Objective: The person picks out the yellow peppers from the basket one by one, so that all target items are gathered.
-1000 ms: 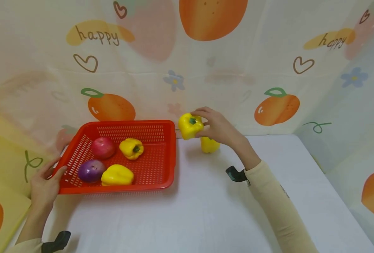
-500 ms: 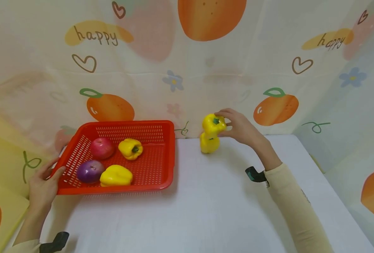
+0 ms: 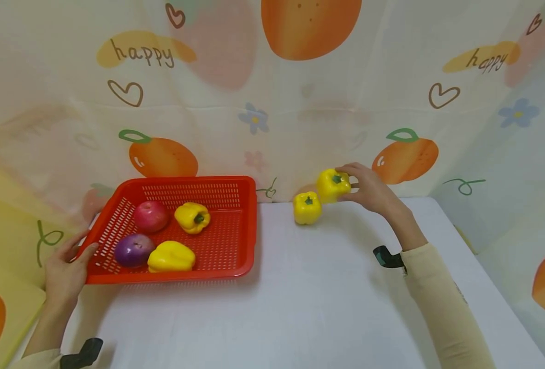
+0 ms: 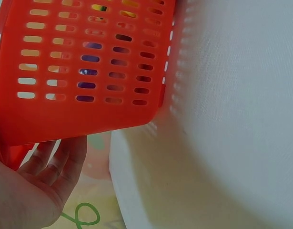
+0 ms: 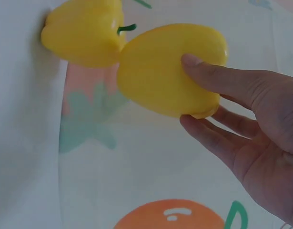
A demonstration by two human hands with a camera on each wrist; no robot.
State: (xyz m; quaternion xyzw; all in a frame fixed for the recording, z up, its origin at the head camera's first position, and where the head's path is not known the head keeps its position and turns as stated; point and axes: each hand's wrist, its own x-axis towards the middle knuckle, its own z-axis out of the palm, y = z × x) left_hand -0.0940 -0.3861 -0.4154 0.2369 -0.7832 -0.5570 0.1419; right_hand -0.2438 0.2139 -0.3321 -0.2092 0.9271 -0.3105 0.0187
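My right hand [image 3: 367, 188] grips a yellow bell pepper [image 3: 332, 185] near the back of the table, its green stem facing the head camera. In the right wrist view, thumb and fingers pinch one end of this pepper [image 5: 160, 71]. Just left of it, a second yellow bell pepper [image 3: 307, 208] stands upright on the table. My left hand [image 3: 67, 269] grips the left rim of a red plastic basket [image 3: 249, 230]. Inside lie a red apple [image 3: 151, 216], a purple round fruit or vegetable [image 3: 134, 250] and two yellow bell peppers, one at the back [image 3: 192, 218] and one in front [image 3: 171, 256].
The basket stands on the left half of a table with a white cloth [image 3: 295, 312]. A printed curtain [image 3: 309, 118] hangs close behind the table's back edge and along both sides. The table's right edge slants toward the front right.
My right hand has carried its yellow bell pepper rightward, from beside the basket, past the standing pepper, to that pepper's right. My left hand keeps its grip on the basket.
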